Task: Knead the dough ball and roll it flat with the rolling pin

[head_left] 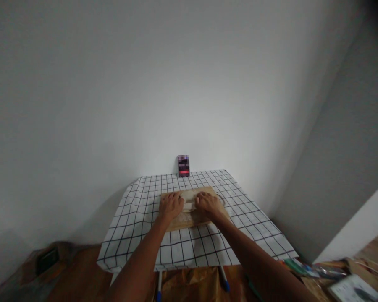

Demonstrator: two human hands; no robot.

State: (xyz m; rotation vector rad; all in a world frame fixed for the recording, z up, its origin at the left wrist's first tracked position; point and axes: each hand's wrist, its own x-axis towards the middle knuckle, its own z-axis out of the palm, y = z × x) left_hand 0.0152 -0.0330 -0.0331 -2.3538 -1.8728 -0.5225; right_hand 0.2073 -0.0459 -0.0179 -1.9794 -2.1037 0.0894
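Pale dough (pixel 189 202) lies across a wooden board (pixel 184 223), showing in the gap between my two hands. My left hand (pixel 171 204) is closed on the dough's left side, with its fingers curled down. On the right side, my right hand (pixel 207 202) grips the dough with bent fingers. Both palms face down, and they hide the ends of the dough. A pale, flour-like dusting shows on the front part of the board.
A table with a white, black-checked cloth (pixel 132 235) bears the board. At its back edge a small dark phone-like object (pixel 183 166) leans against the wall (pixel 189 84). Below right are a white box (pixel 354 289) and assorted packets (pixel 329 270). A brown object (pixel 47 260) stands low on the left.
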